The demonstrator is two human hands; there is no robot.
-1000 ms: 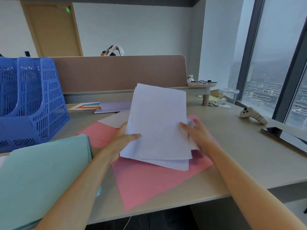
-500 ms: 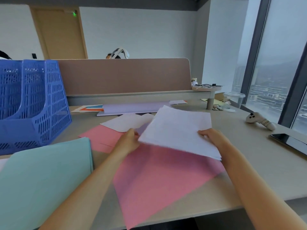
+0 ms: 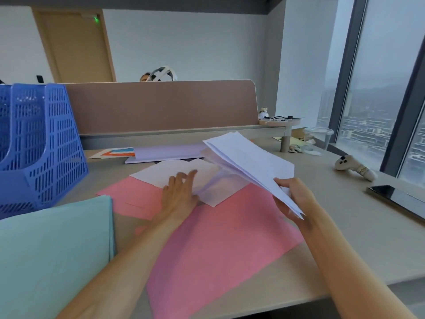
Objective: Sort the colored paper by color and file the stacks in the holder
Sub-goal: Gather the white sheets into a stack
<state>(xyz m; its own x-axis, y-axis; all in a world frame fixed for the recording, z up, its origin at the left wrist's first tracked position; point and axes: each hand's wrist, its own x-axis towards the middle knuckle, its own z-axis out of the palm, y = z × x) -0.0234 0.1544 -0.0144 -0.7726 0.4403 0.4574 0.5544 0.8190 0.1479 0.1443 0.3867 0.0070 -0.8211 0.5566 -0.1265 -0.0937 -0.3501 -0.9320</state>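
Note:
My right hand (image 3: 295, 200) grips a stack of pale lavender paper (image 3: 249, 161) by its near corner and holds it tilted above the desk. My left hand (image 3: 178, 195) lies flat with straight fingers on a loose pale sheet (image 3: 174, 172). That sheet rests on pink paper (image 3: 213, 245) spread across the middle of the desk. A mint green stack (image 3: 50, 254) sits at the near left. The blue mesh file holder (image 3: 39, 143) stands at the far left. More lavender paper (image 3: 170, 151) lies by the partition.
A tan partition (image 3: 161, 104) closes the back of the desk. A white controller (image 3: 354, 168) and a dark phone (image 3: 395, 195) lie at the right. A clear cup (image 3: 320, 137) stands near the window. A person's head shows behind the partition.
My left hand let go of the lavender stack and dropped flat onto the loose sheet. My right hand swung the stack up and to the right, holding it alone.

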